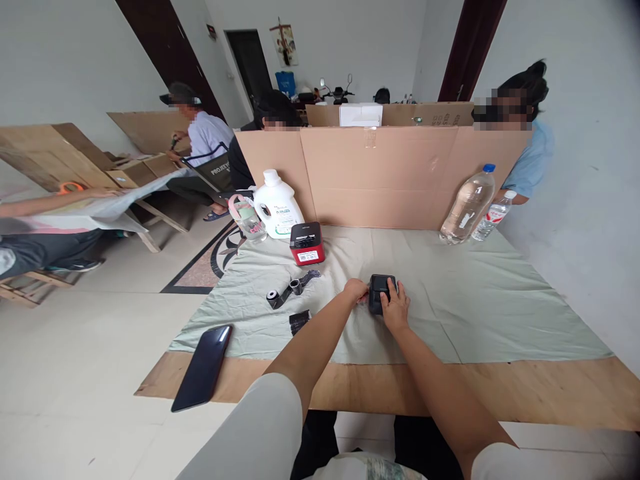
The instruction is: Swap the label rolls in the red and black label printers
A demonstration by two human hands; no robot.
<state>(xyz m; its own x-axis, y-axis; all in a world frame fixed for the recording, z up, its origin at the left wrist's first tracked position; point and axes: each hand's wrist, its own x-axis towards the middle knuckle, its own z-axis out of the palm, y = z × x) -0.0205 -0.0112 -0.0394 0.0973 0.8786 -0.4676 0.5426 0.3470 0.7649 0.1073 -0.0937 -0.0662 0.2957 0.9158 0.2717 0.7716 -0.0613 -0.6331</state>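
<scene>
A small black box-shaped device (377, 304) sits on the cloth in front of me. My right hand (397, 310) rests on its top and right side, with fingers stretched out and spread. At the device's left side is my left hand (355, 291), its fingers curled together; whatever they pinch is too small to make out. Left of my hands lie two small rolls (296, 287) joined by a dark, shiny ribbon. A crumpled black piece of ribbon or film (299, 322) lies nearer, beside my left forearm.
Behind the rolls stands a red-and-black device (307, 244), with a white detergent jug (277, 203) and a clear cup (250, 223) beyond. A cardboard partition (380, 177) closes the back. Bottles (467, 207) stand far right. A phone (203, 368) overhangs the left edge. Other people sit nearby.
</scene>
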